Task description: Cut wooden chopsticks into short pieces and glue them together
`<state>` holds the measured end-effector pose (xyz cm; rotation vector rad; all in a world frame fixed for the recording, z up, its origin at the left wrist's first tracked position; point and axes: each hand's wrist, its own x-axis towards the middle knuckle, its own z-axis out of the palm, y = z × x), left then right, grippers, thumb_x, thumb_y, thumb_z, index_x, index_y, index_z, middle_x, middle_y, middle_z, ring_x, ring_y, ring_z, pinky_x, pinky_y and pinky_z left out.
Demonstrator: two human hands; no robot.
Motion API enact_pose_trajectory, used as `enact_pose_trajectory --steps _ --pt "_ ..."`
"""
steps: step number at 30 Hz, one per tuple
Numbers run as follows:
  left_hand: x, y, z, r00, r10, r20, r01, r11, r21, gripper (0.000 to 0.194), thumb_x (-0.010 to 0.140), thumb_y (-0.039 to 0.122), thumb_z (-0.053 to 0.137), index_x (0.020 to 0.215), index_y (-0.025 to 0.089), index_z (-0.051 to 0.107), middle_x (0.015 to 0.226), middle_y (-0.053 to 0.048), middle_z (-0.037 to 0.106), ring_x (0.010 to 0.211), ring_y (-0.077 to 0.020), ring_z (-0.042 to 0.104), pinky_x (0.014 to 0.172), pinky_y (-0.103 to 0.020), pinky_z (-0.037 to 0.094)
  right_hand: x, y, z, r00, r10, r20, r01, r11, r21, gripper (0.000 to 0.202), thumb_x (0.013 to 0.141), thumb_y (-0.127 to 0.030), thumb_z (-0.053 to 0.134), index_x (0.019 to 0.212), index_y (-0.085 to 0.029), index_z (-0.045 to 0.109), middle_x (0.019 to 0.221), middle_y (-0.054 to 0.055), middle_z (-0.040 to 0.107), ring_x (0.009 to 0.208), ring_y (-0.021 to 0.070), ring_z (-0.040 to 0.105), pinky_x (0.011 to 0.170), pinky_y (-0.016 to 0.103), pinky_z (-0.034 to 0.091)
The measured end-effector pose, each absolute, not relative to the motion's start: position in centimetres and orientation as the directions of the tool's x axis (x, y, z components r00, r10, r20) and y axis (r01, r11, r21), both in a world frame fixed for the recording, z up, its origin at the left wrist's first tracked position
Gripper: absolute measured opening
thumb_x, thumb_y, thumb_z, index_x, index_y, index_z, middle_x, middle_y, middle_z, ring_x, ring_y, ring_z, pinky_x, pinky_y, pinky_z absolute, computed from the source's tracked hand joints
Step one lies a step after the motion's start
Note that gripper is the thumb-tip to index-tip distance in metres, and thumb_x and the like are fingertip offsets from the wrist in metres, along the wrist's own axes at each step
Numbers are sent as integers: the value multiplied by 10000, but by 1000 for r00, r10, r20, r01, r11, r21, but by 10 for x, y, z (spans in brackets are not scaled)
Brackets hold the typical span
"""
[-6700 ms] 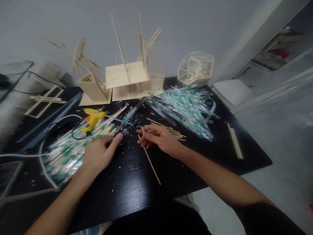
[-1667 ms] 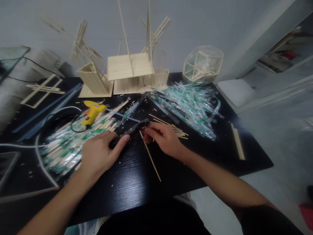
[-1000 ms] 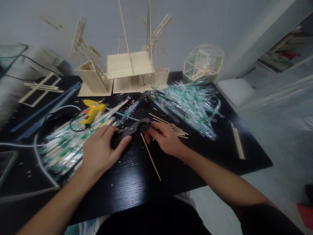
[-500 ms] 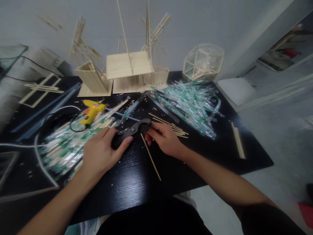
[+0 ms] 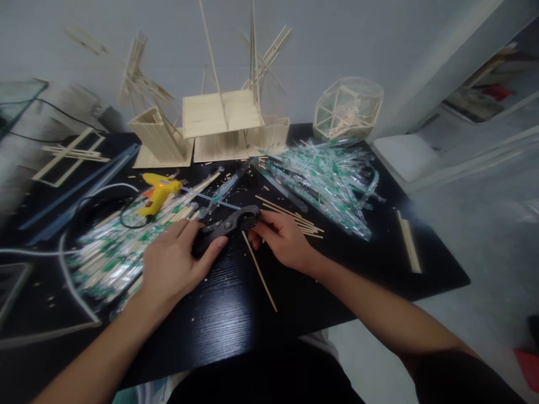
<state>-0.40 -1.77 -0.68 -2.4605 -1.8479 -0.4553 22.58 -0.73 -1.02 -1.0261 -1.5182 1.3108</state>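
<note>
My left hand (image 5: 172, 255) is closed around the handles of a dark grey hand cutter (image 5: 229, 224), which points right across the middle of the table. My right hand (image 5: 282, 235) is at the jaw end of the cutter, thumb and fingertips pinched together. What lies between those fingers is too small and hidden to make out. A single thin bamboo stick (image 5: 261, 278) slants over the table below the jaws, its upper end close to the cutter. Several loose sticks (image 5: 290, 214) lie just behind my right hand.
A yellow glue gun (image 5: 156, 193) rests on wrapped stick bundles (image 5: 113, 258) at left. Stick-built structures (image 5: 223, 115) stand along the wall. Clear green-printed wrappers (image 5: 328, 174) are heaped at back right, before a faceted container (image 5: 349, 109). More sticks (image 5: 408, 241) lie near the right edge.
</note>
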Motion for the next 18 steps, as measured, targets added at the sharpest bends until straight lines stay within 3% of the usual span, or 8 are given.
enact_pose_trajectory --steps 8,11,15,18 --pt "-5 -19 -2 201 966 161 945 -235 229 624 949 716 324 839 201 660 793 -69 685 747 -256 651 612 -336 387 225 -7 -15 -288 952 103 39 119 -992 259 996 -350 589 805 -178 624 725 -5 627 621 112 604 634 247 524" --pt "-6 -15 -1 204 974 98 890 -226 397 595 936 710 366 835 205 664 794 -56 697 746 -243 640 657 -342 413 226 -8 -14 -274 957 92 31 105 -994 191 982 -311 601 862 -179 669 736 -6 649 633 117 617 655 259 538" --pt "-10 -10 -3 192 978 -85 742 -89 664 608 976 674 324 713 223 635 601 -1 607 601 -188 557 604 -330 391 226 -7 -15 -235 968 89 27 98 -995 183 967 -334 629 961 -182 730 781 10 698 657 123 638 671 274 559" --pt "-12 -10 -3 135 983 -122 688 -5 725 636 986 677 295 713 221 645 567 3 577 584 -187 538 588 -336 378 226 -6 -18 -240 966 93 -9 94 -996 215 966 -371 639 974 -183 742 803 18 713 672 122 647 670 272 566"
